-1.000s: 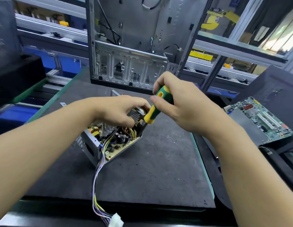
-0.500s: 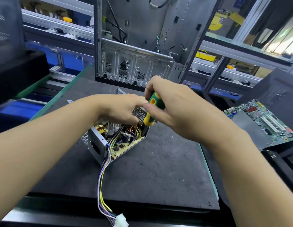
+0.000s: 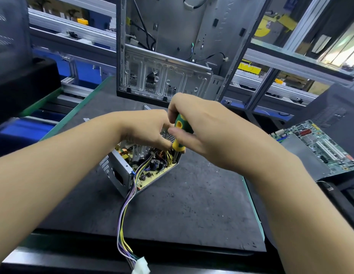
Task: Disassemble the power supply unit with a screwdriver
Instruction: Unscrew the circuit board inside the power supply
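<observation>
Grey metal power supply unit (image 3: 120, 171), lid off, sits mid-frame on the dark counter (image 3: 192, 204), its purple and yellow wire bundle (image 3: 122, 224) trailing to the bottom edge. Left hand (image 3: 148, 129) curls over its top edge; right hand (image 3: 207, 133) grips a green and yellow screwdriver (image 3: 181, 133), tip down inside. Beyond stands a bare steel computer case (image 3: 164, 80).

A grey sheet-metal computer case (image 3: 172, 46) stands upright at the far edge of the dark grey mat (image 3: 192, 204); a green motherboard (image 3: 318, 145) lies beyond its right edge.
</observation>
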`<state>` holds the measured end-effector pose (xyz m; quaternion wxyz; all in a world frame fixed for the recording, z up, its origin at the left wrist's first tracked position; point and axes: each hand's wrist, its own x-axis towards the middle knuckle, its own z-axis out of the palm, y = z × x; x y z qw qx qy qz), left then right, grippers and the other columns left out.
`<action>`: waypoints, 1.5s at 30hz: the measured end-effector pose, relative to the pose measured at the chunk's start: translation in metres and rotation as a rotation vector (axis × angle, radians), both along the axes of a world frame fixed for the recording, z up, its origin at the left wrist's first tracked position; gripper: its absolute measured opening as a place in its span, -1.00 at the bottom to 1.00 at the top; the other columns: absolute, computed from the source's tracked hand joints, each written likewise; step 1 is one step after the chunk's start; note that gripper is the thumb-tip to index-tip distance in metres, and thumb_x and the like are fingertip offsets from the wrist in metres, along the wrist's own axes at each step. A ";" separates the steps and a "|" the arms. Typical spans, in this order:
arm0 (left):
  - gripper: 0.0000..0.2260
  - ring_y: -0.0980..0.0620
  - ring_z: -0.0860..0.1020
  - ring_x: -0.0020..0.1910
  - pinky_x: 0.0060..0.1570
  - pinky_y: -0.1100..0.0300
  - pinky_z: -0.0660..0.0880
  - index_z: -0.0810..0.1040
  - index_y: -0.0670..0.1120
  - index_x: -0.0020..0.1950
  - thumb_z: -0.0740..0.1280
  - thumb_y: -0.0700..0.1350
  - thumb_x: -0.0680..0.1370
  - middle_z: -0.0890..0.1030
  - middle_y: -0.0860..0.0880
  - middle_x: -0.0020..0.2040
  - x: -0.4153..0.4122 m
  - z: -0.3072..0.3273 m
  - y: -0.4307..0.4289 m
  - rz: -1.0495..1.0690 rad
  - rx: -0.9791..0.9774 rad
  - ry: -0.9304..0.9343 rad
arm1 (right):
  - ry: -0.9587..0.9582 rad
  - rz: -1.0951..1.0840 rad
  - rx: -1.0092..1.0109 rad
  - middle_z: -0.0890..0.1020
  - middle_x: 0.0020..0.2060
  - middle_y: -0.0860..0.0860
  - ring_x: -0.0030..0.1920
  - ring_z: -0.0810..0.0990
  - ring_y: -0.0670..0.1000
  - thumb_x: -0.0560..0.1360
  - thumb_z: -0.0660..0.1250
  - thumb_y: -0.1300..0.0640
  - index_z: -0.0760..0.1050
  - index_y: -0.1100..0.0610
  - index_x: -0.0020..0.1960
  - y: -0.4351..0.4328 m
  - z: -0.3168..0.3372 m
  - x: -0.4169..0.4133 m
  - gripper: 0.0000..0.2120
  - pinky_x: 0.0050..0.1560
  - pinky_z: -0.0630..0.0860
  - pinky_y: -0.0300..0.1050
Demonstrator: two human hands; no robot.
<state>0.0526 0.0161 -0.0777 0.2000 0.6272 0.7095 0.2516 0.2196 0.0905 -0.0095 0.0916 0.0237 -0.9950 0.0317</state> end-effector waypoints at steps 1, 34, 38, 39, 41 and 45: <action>-0.84 0.12 0.34 -0.38 -0.34 0.22 0.37 0.53 -0.10 -0.24 0.39 -0.02 0.40 0.49 -0.01 -0.36 0.001 0.000 -0.001 -0.012 0.022 -0.022 | 0.003 0.011 0.006 0.33 -0.21 -0.15 -0.19 0.25 -0.06 0.62 0.24 0.04 0.36 0.07 0.09 -0.001 0.000 0.001 -0.87 -0.21 0.13 -0.17; -0.88 0.09 0.59 -0.08 -0.01 0.09 0.48 0.70 -0.06 -0.07 0.56 -0.08 0.45 0.68 0.07 -0.09 -0.004 -0.004 0.005 -0.041 0.187 0.086 | 0.029 -0.048 -0.062 0.39 -0.25 -0.20 -0.22 0.38 -0.26 0.61 0.27 -0.01 0.31 -0.05 0.03 0.019 0.001 -0.005 -0.86 -0.23 0.28 -0.40; -0.90 0.01 0.61 -0.10 -0.04 0.03 0.50 0.67 0.01 -0.10 0.54 -0.06 0.45 0.68 0.12 -0.12 -0.004 -0.005 0.008 -0.038 0.169 0.103 | 0.019 -0.090 -0.046 0.42 -0.23 -0.19 -0.19 0.41 -0.20 0.62 0.25 -0.05 0.29 -0.03 0.04 0.018 0.002 -0.006 -0.84 -0.26 0.28 -0.33; -0.90 -0.07 0.62 -0.11 -0.03 -0.01 0.53 0.67 0.03 -0.09 0.54 -0.04 0.45 0.69 0.10 -0.12 -0.003 -0.006 0.009 -0.035 0.157 0.101 | 0.019 -0.120 -0.047 0.45 -0.22 -0.16 -0.19 0.44 -0.14 0.62 0.24 -0.08 0.29 -0.01 0.05 0.017 0.002 -0.007 -0.82 -0.27 0.30 -0.27; -0.89 -0.16 0.64 -0.09 -0.01 -0.09 0.56 0.69 0.04 -0.06 0.52 0.02 0.46 0.71 0.03 -0.10 -0.004 -0.007 0.011 -0.022 0.119 0.085 | 0.026 -0.202 -0.030 0.49 -0.22 -0.05 -0.20 0.49 0.04 0.61 0.21 -0.16 0.30 0.08 0.07 0.014 0.002 -0.011 -0.70 -0.31 0.37 -0.11; -0.97 0.39 0.55 0.00 0.01 0.46 0.39 0.74 0.09 -0.12 0.52 -0.05 0.49 0.62 0.42 -0.08 -0.006 -0.011 0.009 -0.038 0.140 0.025 | 0.101 -0.416 0.196 0.28 -0.34 0.01 -0.37 0.30 0.07 0.58 0.12 -0.31 0.23 0.14 -0.07 0.005 0.003 -0.016 -0.52 -0.46 0.10 -0.09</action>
